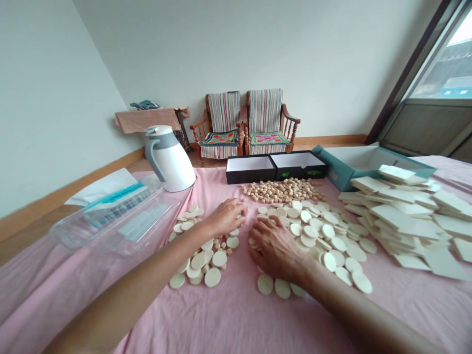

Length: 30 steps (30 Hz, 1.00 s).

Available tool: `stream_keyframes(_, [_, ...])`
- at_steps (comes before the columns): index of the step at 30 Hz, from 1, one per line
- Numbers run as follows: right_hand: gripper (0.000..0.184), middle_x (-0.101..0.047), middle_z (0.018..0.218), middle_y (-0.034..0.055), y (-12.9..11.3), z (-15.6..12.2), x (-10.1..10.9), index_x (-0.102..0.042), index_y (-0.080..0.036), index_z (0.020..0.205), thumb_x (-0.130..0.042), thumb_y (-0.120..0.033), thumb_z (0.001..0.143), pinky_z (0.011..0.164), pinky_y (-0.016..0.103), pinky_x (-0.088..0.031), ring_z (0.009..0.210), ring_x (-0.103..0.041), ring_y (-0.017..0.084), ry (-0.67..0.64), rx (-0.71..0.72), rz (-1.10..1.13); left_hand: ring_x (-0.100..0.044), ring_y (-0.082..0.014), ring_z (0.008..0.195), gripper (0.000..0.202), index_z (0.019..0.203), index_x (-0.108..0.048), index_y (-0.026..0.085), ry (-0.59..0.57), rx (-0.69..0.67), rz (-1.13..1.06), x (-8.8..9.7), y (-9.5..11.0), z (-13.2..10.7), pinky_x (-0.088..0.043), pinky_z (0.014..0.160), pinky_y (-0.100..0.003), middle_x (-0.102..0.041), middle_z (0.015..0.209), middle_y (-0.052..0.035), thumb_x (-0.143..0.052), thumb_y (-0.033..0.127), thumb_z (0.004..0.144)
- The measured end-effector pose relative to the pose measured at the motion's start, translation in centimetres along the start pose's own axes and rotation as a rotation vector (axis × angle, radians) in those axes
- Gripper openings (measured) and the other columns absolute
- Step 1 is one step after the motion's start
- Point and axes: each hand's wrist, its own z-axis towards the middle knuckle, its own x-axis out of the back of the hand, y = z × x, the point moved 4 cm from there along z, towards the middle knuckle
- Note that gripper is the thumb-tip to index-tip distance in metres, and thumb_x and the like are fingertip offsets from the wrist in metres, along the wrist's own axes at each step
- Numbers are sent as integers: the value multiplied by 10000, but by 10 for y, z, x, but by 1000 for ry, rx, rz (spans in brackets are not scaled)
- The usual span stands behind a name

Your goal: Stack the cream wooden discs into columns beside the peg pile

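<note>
My left hand [225, 217] rests at the top of a loose group of cream round discs [204, 250] mixed with small wooden pellets, its fingers closed together. My right hand [275, 248] lies spread on the near left edge of a larger heap of cream discs [324, 241]. Its fingers touch the discs, and part of the heap is hidden beneath it. Behind both hands lies a pile of small round wooden pellets [282, 191]. To the right, flat cream rectangular boards [401, 216] are stacked loosely and overlap one another.
Everything lies on a pink cloth [228, 314]. Behind stand open black boxes [276, 166] and a teal box [342, 164]. At left are a white jug [170, 160] and a clear plastic container [114, 221]. Two striped wooden chairs [245, 123] stand beyond the table.
</note>
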Motion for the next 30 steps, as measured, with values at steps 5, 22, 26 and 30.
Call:
stream_keyframes(5, [140, -616, 907, 94, 21, -8, 5, -603, -175, 822, -469, -214, 821, 893, 398, -281, 936, -504, 233, 0, -98, -93, -559, -218, 912, 116, 874, -619, 187, -2, 50, 13, 2, 1, 0, -440, 812, -320, -602, 914, -69, -532, 205, 799])
stream_keyframes(22, [162, -626, 865, 53, 79, -28, 31, -610, -198, 836, -553, -341, 786, 846, 381, -314, 887, -551, 216, 34, -205, -28, -517, -270, 1170, 598, 1228, -521, 157, 13, -130, -287, -14, 45, 28, -395, 1004, -410, -563, 1270, -136, -724, 243, 672])
stream_keyframes(26, [259, -640, 869, 59, 92, -28, 35, -618, -196, 918, -503, -417, 843, 799, 341, -365, 855, -583, 199, 152, -238, 15, -528, -248, 1165, 614, 1273, -490, 163, 84, -153, -369, -17, 58, 42, -406, 998, -394, -563, 1278, -123, -657, 124, 684])
stream_keyframes(30, [233, -636, 877, 69, 96, -26, 38, -613, -186, 961, -494, -353, 852, 742, 308, -398, 833, -585, 193, 238, -265, 65, -606, -230, 1017, 609, 1240, -532, 154, 38, -140, -401, -13, 59, 45, -477, 898, -341, -628, 1179, -101, -648, 78, 647])
